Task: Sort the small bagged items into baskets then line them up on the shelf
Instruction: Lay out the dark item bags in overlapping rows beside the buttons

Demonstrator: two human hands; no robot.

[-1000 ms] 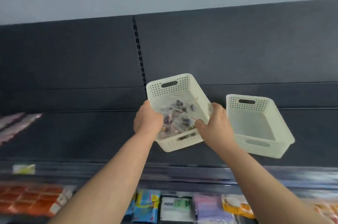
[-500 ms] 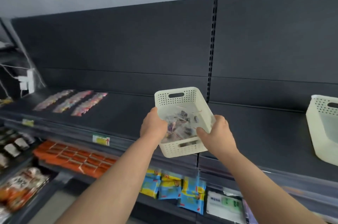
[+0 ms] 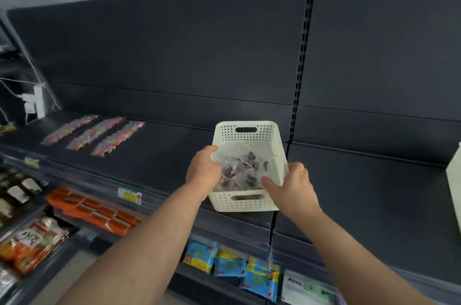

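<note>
I hold a white perforated basket (image 3: 245, 201) over the front part of the dark shelf (image 3: 159, 162). My left hand (image 3: 203, 173) grips its left rim and my right hand (image 3: 293, 186) grips its right rim near the front corner. Inside lie several small clear bags (image 3: 245, 170) with dark contents. Three rows of colourful small bagged items (image 3: 93, 134) lie flat on the shelf at the left. The edge of a second white basket (image 3: 454, 180) shows at the far right of the same shelf.
The shelf's dark back panel (image 3: 174, 55) rises behind. White plugs and cables (image 3: 33, 101) hang at the far left. Lower shelves hold orange packs (image 3: 92, 212), blue snack bags (image 3: 232, 264) and dark bottles (image 3: 22, 190). A yellow price tag (image 3: 129, 195) sits on the shelf lip.
My view and the held basket have swung left along the shelf. The second basket has slid to the right edge, and the rows of colourful bags have come into view.
</note>
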